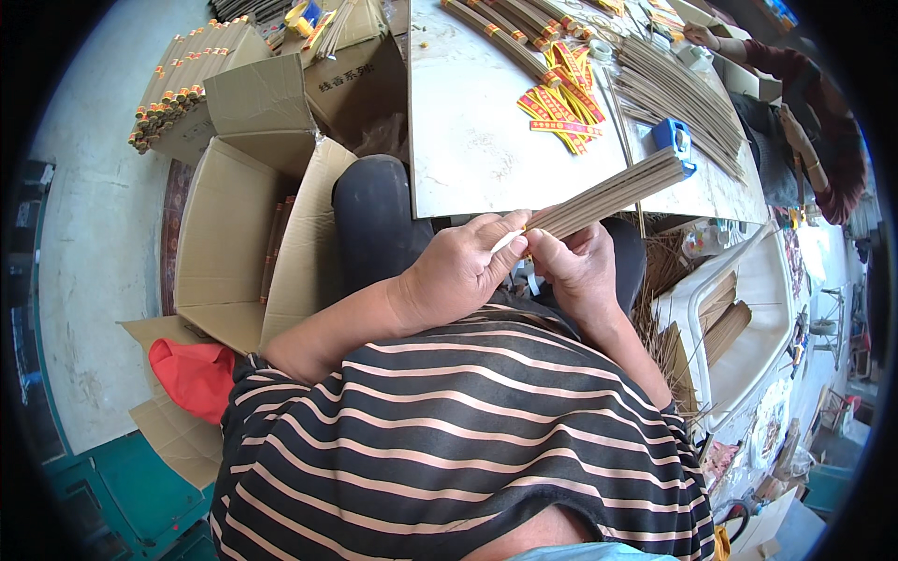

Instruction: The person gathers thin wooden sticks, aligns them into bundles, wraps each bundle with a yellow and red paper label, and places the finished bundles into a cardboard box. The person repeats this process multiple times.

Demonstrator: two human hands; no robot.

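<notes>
Left hand (458, 271) and right hand (582, 271) both closed around near end of stick bundle (613, 192). Long axis up-right, toward table's (468, 140) near edge. Left thumb on white strip (505, 242).

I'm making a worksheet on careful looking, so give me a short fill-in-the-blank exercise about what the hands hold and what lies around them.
1. Both hands grip one end of a bundle of thin brown sticks, the left hand and the ____ hand.
2. The strips on the pale table are yellow and ____.
3. The open boxes at the person's left are made of ____.

Missing words: right; red; cardboard
</notes>
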